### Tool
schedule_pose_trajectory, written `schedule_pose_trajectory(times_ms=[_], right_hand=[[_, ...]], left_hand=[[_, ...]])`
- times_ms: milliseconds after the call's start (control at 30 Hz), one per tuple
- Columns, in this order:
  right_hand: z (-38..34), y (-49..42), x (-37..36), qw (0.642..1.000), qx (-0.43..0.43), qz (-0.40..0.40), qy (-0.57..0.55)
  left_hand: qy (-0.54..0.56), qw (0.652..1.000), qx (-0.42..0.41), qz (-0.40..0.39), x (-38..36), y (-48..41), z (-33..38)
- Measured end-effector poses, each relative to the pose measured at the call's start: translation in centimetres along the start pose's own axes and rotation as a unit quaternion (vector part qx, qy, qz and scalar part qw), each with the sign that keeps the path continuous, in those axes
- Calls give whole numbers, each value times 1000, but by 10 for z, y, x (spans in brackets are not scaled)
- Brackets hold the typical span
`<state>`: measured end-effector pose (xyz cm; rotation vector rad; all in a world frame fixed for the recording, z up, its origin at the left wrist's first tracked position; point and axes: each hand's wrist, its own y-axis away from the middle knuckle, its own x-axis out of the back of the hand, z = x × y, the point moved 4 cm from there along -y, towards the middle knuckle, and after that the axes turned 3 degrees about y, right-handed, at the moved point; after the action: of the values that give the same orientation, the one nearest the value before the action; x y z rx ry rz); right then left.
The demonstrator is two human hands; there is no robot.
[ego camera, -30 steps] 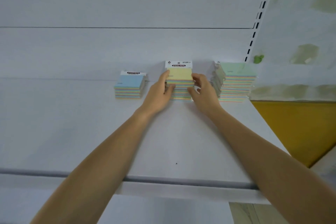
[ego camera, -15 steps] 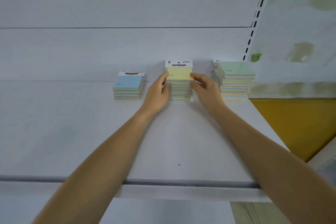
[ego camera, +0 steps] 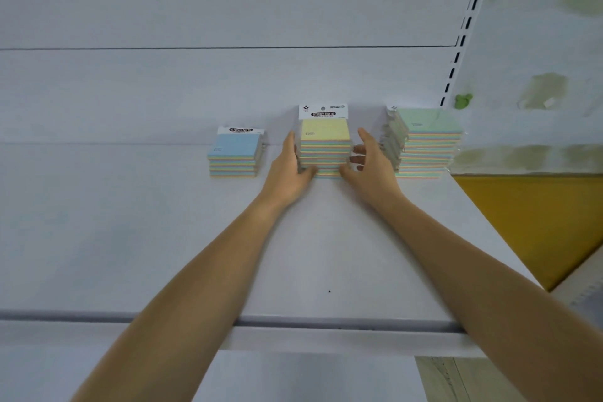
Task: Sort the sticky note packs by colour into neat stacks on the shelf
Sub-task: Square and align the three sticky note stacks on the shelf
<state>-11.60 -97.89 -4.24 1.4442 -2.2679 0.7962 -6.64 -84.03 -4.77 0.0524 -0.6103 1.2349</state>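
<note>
Three stacks of sticky note packs stand at the back of the white shelf (ego camera: 130,238). A low blue-topped stack (ego camera: 235,151) is on the left, a taller yellow-topped stack (ego camera: 324,131) in the middle and a green-topped stack (ego camera: 429,127) on the right. My left hand (ego camera: 287,171) lies flat against the yellow stack's left side, thumb on its front lower edge. My right hand (ego camera: 370,166) is just right of that stack. Its fingers are spread and slightly off the side, and its thumb is at the front bottom corner.
A slotted white upright (ego camera: 463,33) rises behind the green stack at the shelf's right end. Beyond it are a stained wall and a yellow panel (ego camera: 538,215). The shelf's front edge (ego camera: 98,316) runs across below my forearms.
Both hands slid down from the top of the yellow stack to its sides. The right hand's fingers have come off the stack and spread. The stack has stayed in place.
</note>
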Motion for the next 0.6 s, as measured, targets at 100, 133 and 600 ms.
schedule_pose_trajectory(times_ms=[100,133,600], right_hand=[[0,1,1,1000,-9,9,-3],[-1,2,2,1000,-10,12,-6],[0,0,1,997,-5,-36,64]], left_hand=[[-21,1000,3,9,0,0,-1],[-21,1000,-2,12,0,0,-1],[-27,999,25,25,2,1,0]])
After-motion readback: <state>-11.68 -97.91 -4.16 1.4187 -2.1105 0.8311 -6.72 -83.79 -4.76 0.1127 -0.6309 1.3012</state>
